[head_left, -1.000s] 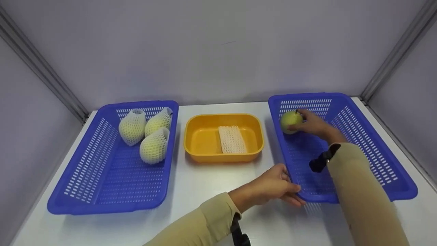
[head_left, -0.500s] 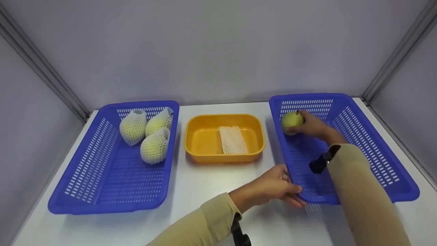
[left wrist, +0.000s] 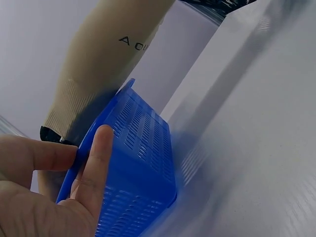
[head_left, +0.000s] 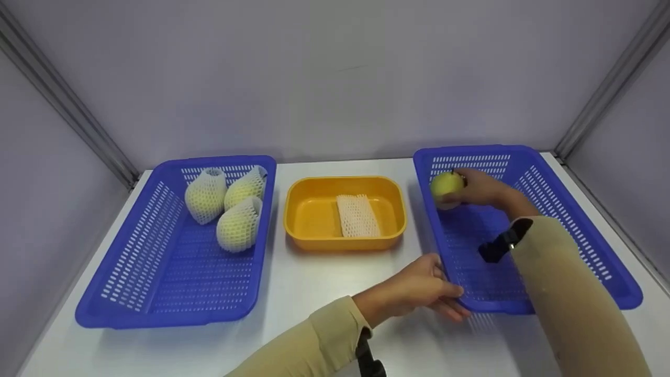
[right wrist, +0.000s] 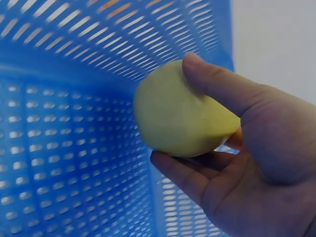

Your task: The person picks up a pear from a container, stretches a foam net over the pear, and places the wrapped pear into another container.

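A bare green-yellow pear (head_left: 446, 184) is in the far left corner of the right blue basket (head_left: 442, 246). My right hand (head_left: 479, 189) grips it, thumb on one side and fingers on the other, as the right wrist view shows with the pear (right wrist: 173, 113) beside the slotted basket wall. Whether the pear touches the basket floor I cannot tell. At the basket's near left corner, my left hand (head_left: 419, 285) pinches the rim between thumb and fingers; the left wrist view shows the rim between thumb (left wrist: 54, 155) and fingers.
On the left stands another blue basket (head_left: 251, 293) holding three pears (head_left: 238, 225) in white foam nets. Between the baskets sits a yellow-orange tub (head_left: 309, 242) with a flat white foam net (head_left: 358, 217) in it. Grey panels (head_left: 335, 78) enclose the white table (head_left: 314, 303).
The right hand and the pear have shifted very slightly, and the right forearm has swung a little to the right. The left hand still pinches the rim.
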Motion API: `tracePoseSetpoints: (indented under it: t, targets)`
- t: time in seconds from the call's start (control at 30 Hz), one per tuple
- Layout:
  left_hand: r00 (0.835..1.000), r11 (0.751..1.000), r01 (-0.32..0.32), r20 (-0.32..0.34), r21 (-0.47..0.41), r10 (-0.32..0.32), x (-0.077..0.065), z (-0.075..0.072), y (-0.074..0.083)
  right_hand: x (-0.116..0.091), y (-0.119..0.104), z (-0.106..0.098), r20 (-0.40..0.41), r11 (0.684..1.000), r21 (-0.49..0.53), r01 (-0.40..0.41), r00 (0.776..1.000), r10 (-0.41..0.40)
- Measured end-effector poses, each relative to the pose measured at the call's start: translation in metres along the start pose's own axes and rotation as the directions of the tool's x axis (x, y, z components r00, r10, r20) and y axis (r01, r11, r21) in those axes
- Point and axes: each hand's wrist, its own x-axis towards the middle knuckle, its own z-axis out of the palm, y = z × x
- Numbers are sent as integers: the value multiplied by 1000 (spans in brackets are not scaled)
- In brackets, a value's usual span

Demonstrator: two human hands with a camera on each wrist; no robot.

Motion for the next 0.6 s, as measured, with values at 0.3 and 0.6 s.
tracePoseSetpoints:
  t: [0.3, 0.6]
  targets:
    - [999, 999, 24, 23, -34, -23, 0, -6, -3, -15, -25, -14, 0, 1000, -26, 10, 1000, -10]
    - [998, 1000, 15, -65, 27, -13, -11, -20, -2, -39, -40, -26, -38, 1000, 25, 9, 999, -8]
